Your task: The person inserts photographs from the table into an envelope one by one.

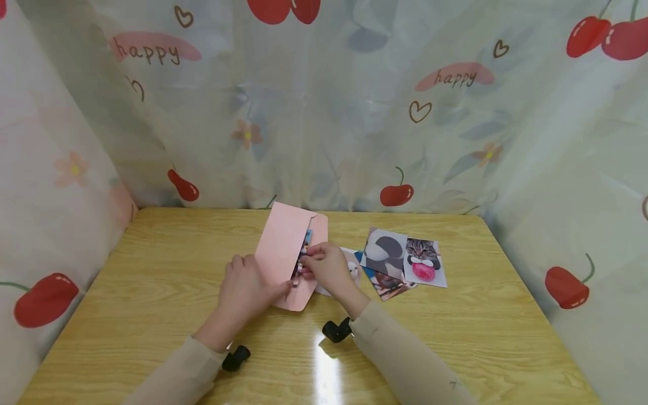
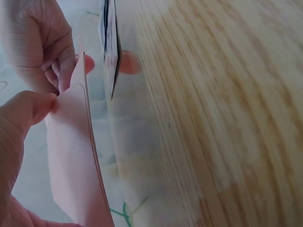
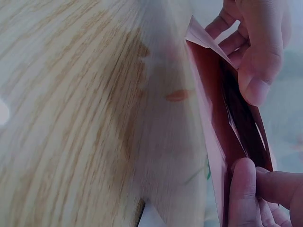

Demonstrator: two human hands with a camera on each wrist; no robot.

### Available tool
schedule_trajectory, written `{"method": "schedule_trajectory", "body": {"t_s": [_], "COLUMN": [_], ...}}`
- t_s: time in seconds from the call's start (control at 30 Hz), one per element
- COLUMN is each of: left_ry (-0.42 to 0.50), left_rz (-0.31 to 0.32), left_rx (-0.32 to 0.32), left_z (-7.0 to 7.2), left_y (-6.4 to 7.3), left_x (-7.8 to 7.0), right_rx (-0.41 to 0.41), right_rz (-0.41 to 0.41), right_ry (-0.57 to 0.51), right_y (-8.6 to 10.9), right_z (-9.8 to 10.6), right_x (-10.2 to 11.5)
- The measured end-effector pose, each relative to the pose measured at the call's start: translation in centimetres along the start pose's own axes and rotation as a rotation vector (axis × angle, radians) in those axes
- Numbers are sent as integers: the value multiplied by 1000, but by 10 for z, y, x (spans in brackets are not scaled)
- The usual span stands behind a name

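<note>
A pink envelope (image 1: 283, 236) stands tilted above the table, its flap side facing right. My left hand (image 1: 248, 284) grips it by the lower left, the thumb at the edge of the opening in the right wrist view. Printed photo cards (image 1: 305, 250) show inside the mouth, dark within the envelope in the right wrist view. My right hand (image 1: 326, 267) is at the opening, thumb and fingers pinching the edge of a photo card. In the left wrist view the envelope (image 2: 75, 156) hides the cards.
Right of the envelope, several photo cards lie overlapping on the wooden table (image 1: 167, 264): a grey-and-white one (image 1: 383, 252), a cat with a pink ball (image 1: 424, 263) and others partly beneath. Black wrist-worn pieces (image 1: 336, 331) jut out by both cuffs. A patterned curtain surrounds the table.
</note>
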State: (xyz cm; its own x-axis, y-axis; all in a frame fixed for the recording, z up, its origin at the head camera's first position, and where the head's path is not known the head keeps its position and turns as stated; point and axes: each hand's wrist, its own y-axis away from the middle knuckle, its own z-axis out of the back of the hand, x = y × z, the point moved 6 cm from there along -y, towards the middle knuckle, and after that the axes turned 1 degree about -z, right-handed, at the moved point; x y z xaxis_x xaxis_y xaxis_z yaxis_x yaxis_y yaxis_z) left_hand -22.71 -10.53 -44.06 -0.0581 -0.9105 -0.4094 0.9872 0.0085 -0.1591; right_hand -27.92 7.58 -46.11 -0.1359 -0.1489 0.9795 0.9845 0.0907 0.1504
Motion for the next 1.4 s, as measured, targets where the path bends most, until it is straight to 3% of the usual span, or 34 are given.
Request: {"method": "schedule_trajectory", "body": {"t_s": [0.4,0.63,0.8,0.97,1.2,1.4], "left_ry": [12,-28,-31,-27,-25,-32], "left_rz": [-2,36,39,43,55,46], "left_rx": [-33,-11,0,-4,24,37], "left_z": [-1,-3,-1,-1,-2,-3], "left_y": [-1,-2,-2,-1,0,-1], "left_x": [1,12,18,22,24,23], "right_rx": [42,83,56,-35,-179,-239], "right_rz": [40,59,96,106,6,-52], "right_ry": [12,90,131,227,331,365], "right_y": [1,11,18,17,13,11], "right_z": [-8,8,43,94,166,206], "right_x": [9,14,23,18,-5,-22]}}
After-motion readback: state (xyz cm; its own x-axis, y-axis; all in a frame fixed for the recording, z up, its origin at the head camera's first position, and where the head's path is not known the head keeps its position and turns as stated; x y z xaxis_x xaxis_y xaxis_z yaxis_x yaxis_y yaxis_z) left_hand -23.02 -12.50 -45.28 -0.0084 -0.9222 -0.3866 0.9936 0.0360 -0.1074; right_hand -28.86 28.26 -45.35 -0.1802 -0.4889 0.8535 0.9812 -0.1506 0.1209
